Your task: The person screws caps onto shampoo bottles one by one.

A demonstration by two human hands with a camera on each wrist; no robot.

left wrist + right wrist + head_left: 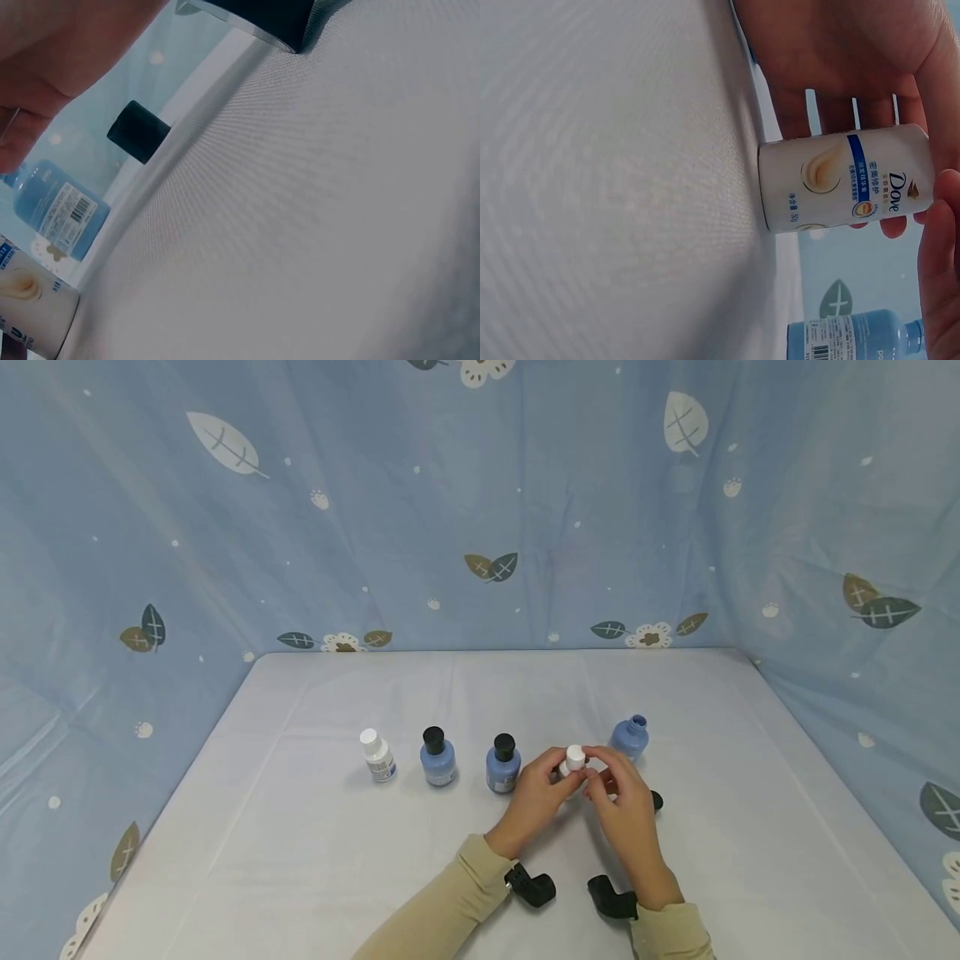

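Note:
My left hand (537, 793) grips a small white Dove bottle (847, 180) that stands upright, its base at the table surface. The left fingers (832, 109) wrap behind its body. At the top of the bottle, my right hand (626, 806) pinches the white cap (575, 757) between thumb and fingertips. In the right wrist view the right fingertips (939, 240) sit beside the bottle's upper end, and the cap lies out of frame. Just beyond the right hand stands an uncapped blue bottle (628, 740), its neck exposed. A loose black cap (139, 132) lies on the table near it.
To the left of the hands stand two blue bottles with black caps, one nearer (503, 766) and one farther (438, 758). Another white bottle (378, 757) is at the far left. White cloth covers the table (300, 860); a patterned blue curtain (420, 510) hangs behind.

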